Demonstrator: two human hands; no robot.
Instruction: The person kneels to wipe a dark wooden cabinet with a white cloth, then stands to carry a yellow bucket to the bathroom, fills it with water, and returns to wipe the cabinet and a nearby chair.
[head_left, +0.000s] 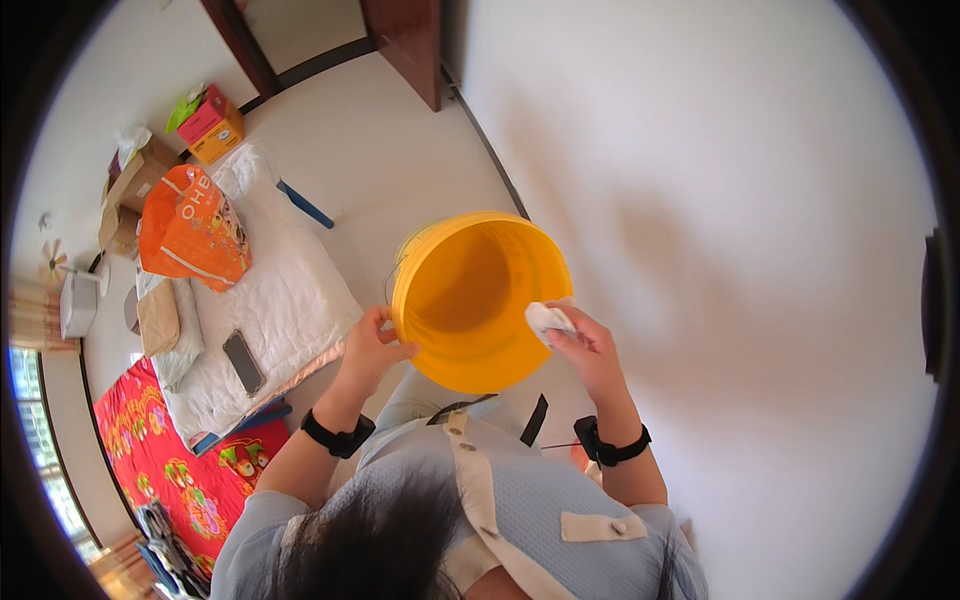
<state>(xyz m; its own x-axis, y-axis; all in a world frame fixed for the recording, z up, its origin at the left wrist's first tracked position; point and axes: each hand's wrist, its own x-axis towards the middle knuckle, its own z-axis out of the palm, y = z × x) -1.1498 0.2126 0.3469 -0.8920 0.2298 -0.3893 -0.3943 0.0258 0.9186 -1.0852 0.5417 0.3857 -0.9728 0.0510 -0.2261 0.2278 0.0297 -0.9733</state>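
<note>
A yellow plastic bucket (480, 375) with a thin wire handle is tipped so that its open mouth faces me; only its yellow inner walls and bottom show inside. My left hand (379, 349) grips the rim on the left side, thumb at the front. At the right rim, my right hand (585, 341) pinches a crumpled white cloth or tissue (550, 321) between thumb and fingers, close against the bucket's edge. Both wrists wear black straps with small black devices.
Left of me is a padded white quilt (292, 292) on a low blue-legged table or bed, bearing an orange bag (199, 232), a phone (244, 363) and packages. Cardboard boxes (146, 180) stand beyond. A white wall (735, 262) rises close on my right; a brown door (409, 45) stands ahead.
</note>
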